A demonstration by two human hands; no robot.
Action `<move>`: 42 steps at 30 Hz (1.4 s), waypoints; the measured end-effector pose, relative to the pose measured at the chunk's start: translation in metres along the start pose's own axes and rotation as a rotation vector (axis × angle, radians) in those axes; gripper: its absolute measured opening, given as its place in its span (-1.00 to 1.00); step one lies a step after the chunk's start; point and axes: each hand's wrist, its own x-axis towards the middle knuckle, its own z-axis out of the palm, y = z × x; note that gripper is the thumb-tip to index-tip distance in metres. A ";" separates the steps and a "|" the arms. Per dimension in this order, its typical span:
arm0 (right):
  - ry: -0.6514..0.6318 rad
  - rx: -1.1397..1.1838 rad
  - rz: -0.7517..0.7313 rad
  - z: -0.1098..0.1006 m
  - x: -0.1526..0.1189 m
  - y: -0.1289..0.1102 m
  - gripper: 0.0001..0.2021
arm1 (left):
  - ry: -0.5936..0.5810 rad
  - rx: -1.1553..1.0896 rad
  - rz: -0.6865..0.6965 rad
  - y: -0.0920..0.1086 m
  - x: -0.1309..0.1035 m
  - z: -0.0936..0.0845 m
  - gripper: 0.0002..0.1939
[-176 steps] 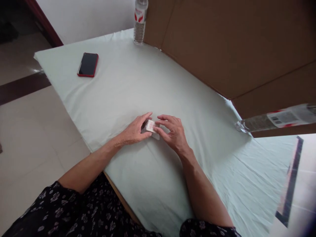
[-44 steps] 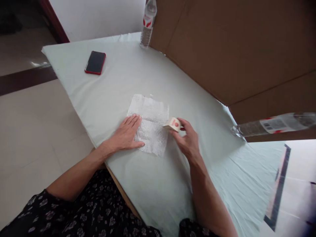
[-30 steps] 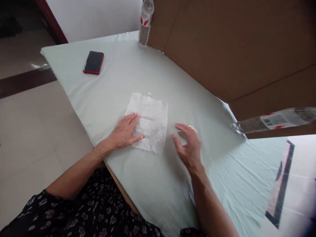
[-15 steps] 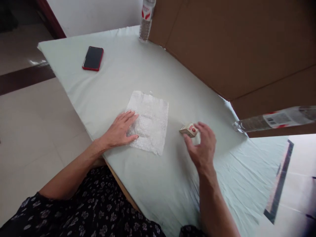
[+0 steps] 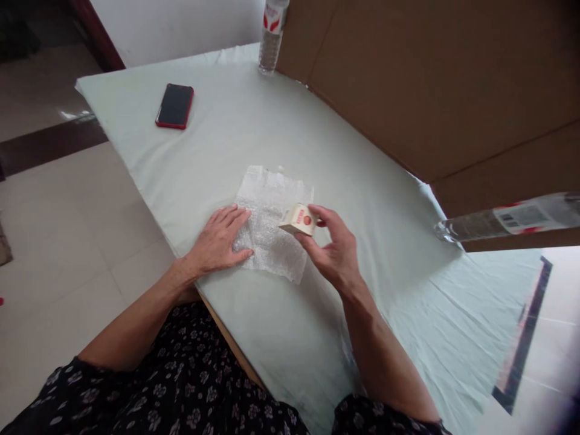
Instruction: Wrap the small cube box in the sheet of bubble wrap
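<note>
A sheet of bubble wrap (image 5: 272, 187) lies spread on the cloth-covered table. My left hand (image 5: 220, 238) rests flat on its left edge, fingers stretched out and holding nothing. Between the thumb and fingers of my right hand (image 5: 333, 248) is a small cream-coloured box (image 5: 299, 220) with red print and a round red mark. The box is tilted and held over the right part of the bubble wrap.
A phone in a red case (image 5: 175, 106) lies at the far left of the table. One clear bottle (image 5: 270, 45) stands at the back; another bottle (image 5: 512, 217) is at the right, by a large brown cardboard panel (image 5: 435, 78). Pale green cloth (image 5: 389, 199) covers the table.
My right hand has taken hold of the small box, lifted it off the table and moved it left over the bubble wrap. My left hand has stayed on the sheet.
</note>
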 end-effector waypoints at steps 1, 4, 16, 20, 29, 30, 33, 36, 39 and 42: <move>-0.053 0.013 -0.031 0.011 0.005 0.000 -0.56 | -0.003 0.004 -0.002 0.001 0.000 0.000 -0.16; -0.235 -0.011 -0.065 0.037 0.012 0.009 -0.54 | -0.018 0.005 -0.013 0.003 0.000 -0.001 -0.15; -0.230 -0.031 -0.022 0.053 0.001 0.024 -0.44 | -0.049 -0.068 -0.010 0.007 -0.012 -0.014 0.00; -0.241 -0.048 -0.024 0.052 0.002 0.023 -0.45 | -0.112 0.037 0.071 0.021 -0.028 -0.023 -0.11; -0.306 0.079 0.008 0.035 0.006 0.019 -0.34 | 0.081 0.091 0.263 0.035 -0.011 -0.012 -0.82; -0.317 0.119 0.019 0.027 0.007 0.016 -0.30 | 0.126 0.055 0.259 0.035 -0.006 -0.012 -0.83; -0.370 0.182 0.034 -0.002 0.007 0.002 -0.21 | 0.230 -0.079 0.176 0.036 0.010 -0.014 -0.82; -0.402 0.107 0.001 -0.016 0.006 -0.011 -0.10 | 0.228 -0.220 -0.011 0.038 0.027 -0.017 -0.86; -0.351 -0.003 0.029 -0.010 0.009 -0.014 -0.40 | 0.169 -0.341 -0.164 0.039 0.039 -0.018 -0.86; -0.315 0.036 0.086 0.003 0.019 -0.009 -0.85 | 0.153 -0.390 -0.193 0.040 0.043 -0.017 -0.84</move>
